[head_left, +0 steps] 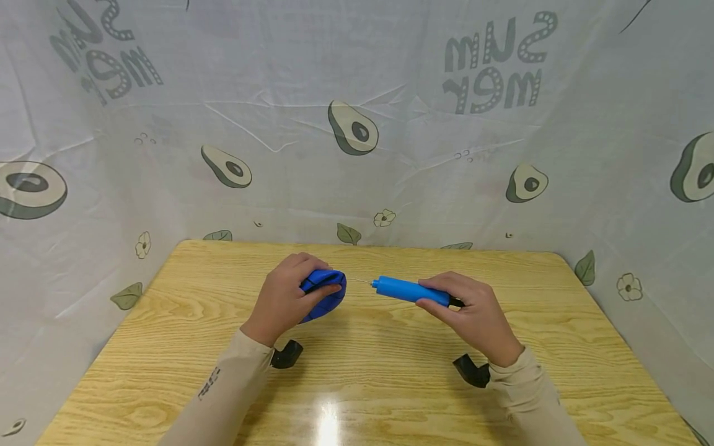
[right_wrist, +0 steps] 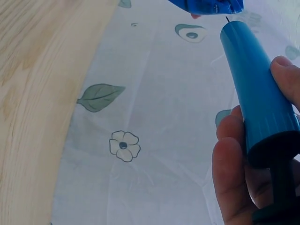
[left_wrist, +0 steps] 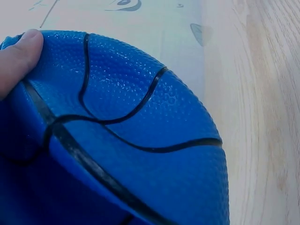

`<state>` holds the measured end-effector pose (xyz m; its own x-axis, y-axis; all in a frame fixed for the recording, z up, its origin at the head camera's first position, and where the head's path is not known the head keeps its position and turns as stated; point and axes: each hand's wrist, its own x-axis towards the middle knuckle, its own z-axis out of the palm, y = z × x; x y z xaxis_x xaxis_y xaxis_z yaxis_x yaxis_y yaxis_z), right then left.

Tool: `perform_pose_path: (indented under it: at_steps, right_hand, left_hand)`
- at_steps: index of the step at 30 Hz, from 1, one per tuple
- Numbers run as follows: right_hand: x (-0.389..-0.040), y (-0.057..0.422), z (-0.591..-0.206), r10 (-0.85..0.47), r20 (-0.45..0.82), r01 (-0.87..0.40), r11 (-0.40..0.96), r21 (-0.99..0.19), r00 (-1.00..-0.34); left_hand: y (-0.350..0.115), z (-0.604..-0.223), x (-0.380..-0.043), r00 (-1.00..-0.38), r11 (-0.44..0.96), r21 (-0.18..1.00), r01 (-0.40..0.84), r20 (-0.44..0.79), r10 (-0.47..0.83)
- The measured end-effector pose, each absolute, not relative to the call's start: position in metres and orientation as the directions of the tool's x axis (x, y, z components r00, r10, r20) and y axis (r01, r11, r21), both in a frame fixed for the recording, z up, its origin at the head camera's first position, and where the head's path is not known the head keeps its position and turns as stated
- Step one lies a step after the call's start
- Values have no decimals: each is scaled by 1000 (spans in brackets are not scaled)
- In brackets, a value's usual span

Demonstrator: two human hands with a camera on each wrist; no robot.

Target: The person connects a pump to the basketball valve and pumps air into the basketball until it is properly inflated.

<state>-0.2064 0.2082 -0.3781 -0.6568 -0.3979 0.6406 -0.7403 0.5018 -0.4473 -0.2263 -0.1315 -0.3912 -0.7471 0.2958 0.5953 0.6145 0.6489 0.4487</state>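
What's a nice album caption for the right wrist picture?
In a person's right grip, a blue pump points its thin needle toward a blue ball at the frame's top.

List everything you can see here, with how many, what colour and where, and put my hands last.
Ball: one, blue with black lines, dented, in the left hand
Pump: one, blue with a black rod, in the right hand
Needle: one, metallic, at the pump's tip, pointing toward the ball
Table: one, yellowish wood, beneath the hands
Cloth: white, with grey-green prints, behind and beside the table
Avocado prints: several, green and cream, on the cloth
Black pieces: two, one by each wrist
Sleeves: two, beige, on the forearms
Hands: two, bare, above the table
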Motion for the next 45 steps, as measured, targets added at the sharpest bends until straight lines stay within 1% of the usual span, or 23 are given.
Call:
perform_pose_path:
  at_steps: [6,20,26,32,40,45]
  right_hand:
    - [-204,206,-376,-404,651,-754,486,-443,-643]
    - [-199,203,-373,-412,649,-759,474,-446,-639]
    - [-194,200,-368,-413,653,-764,463,-450,-635]
    - [-191,198,-365,-422,657,-769,476,-427,-625]
    - [-191,198,-365,-429,675,-786,477,-394,-600]
    - [-190,197,-364,-428,690,-796,471,-380,-583]
  left_hand:
    - [-131,-392,-226,-743,653,438,618,596,304]
    - [-129,-393,-225,-715,650,405,643,621,320]
    - [-128,-392,-224,-680,620,399,676,662,315]
    - [-128,-392,-224,-645,602,377,704,693,321]
    - [-128,-392,-223,-620,579,367,728,714,325]
    - [-129,-392,-224,-611,589,349,729,719,331]
